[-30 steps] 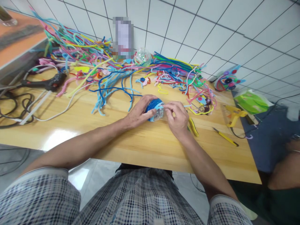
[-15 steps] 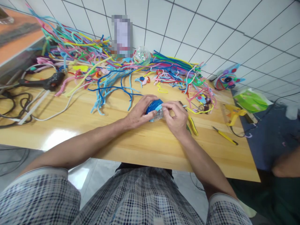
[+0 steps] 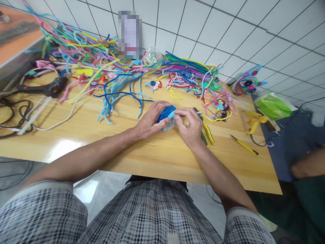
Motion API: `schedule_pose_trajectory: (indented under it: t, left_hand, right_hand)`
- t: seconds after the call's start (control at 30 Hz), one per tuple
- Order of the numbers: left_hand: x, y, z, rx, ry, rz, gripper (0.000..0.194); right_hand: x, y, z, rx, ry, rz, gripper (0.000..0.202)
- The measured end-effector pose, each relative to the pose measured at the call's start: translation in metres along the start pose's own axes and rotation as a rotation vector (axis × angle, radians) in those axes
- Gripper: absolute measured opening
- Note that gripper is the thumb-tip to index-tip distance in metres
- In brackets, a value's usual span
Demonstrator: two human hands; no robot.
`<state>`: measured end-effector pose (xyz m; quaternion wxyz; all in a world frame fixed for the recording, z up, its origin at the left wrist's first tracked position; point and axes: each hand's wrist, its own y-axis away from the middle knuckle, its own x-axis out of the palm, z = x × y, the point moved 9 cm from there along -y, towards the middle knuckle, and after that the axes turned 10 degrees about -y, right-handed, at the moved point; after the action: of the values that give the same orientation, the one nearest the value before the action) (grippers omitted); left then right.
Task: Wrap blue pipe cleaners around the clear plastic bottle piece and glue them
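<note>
A clear plastic ball (image 3: 165, 113), partly wrapped in dark and light blue pipe cleaner, lies between my hands just above the wooden table. My left hand (image 3: 152, 121) is closed around its left side, thumb across the front. At the right side of the ball, my right hand (image 3: 190, 126) pinches a light blue pipe cleaner (image 3: 199, 112), whose end pokes out beyond the fingers. Yellow-handled pliers (image 3: 208, 134) lie beside my right hand, partly covered by it.
Heaped pipe cleaners (image 3: 83, 51) run along the wall, with another clear ball (image 3: 152, 57) among them. A black glue gun (image 3: 52, 88) and cables are at left; a yellow glue gun (image 3: 254, 121) and cutter knife (image 3: 244, 144) at right. Another person's arm (image 3: 308, 162) shows at right.
Both hands stay on the ball in nearly the same pose. The view has shifted slightly, and the other person's arm at right has moved a little left and up.
</note>
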<state>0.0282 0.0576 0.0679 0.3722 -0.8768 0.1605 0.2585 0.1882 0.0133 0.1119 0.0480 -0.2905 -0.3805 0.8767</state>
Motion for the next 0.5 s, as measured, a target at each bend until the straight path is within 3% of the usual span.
schedule_pose_trajectory:
  t: [0.23,0.5]
  left_hand:
    - [-0.001,-0.001,0.001,-0.012,0.006,-0.001,0.057]
    - [-0.004,-0.001,-0.001,-0.008,0.053,0.006,0.055]
  right_hand:
    - [0.012,0.019,0.004,-0.107,0.049,0.097,0.05]
    - [0.016,0.022,0.009,-0.147,0.142,0.067,0.054]
